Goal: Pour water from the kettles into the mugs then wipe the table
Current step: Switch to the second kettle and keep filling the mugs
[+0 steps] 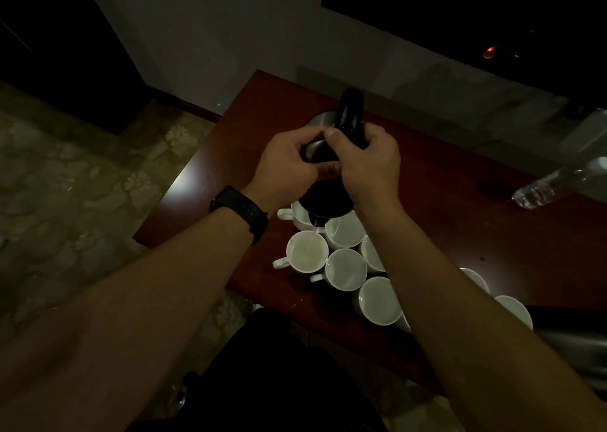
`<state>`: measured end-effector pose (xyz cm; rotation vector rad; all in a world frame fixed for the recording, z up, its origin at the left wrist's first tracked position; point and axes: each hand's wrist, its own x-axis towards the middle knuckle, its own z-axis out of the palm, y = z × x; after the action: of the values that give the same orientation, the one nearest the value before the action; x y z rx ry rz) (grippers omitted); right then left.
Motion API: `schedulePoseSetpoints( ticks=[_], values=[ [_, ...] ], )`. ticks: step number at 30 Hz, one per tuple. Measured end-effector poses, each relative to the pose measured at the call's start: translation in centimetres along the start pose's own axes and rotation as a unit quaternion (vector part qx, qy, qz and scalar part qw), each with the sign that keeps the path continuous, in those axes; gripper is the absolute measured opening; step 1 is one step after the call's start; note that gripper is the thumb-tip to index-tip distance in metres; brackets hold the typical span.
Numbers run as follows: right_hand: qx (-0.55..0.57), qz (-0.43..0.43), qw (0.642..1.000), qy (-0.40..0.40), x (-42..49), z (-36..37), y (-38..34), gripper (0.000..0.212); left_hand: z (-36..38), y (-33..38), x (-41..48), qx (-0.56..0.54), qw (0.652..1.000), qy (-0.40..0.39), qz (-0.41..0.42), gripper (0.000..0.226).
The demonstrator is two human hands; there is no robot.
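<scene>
The steel kettle with black handle and lid [328,197] hangs tilted at centre frame, spout down over a cluster of white ceramic mugs [345,269] on the red-brown wooden surface [443,231]. The right hand [369,165] has its fingers [332,136] curled round the black handle. The left hand [289,165] wraps the steel body. A thin stream falls into the white mug at the cluster's left [307,251]. Dim light obscures the spout. The right forearm hides some mugs, and a clear plastic bottle [538,192] is cut off at the right edge.

Bare forearms [131,316], black band [241,213] behind the left hand [285,165], perhaps a watch, dark trousers [279,382] below.
</scene>
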<state>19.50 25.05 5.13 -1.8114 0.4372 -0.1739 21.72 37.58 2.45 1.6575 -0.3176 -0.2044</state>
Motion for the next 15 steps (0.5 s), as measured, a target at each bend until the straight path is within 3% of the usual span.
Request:
schedulePoseSetpoints(
  ticks=[15],
  values=[
    [0.014, -0.026, 0.999, -0.012, -1.2, -0.2, 0.2, 0.01, -0.1, -0.2, -1.0, 0.02, 1.0, -0.003, -0.004, 0.039]
  ],
)
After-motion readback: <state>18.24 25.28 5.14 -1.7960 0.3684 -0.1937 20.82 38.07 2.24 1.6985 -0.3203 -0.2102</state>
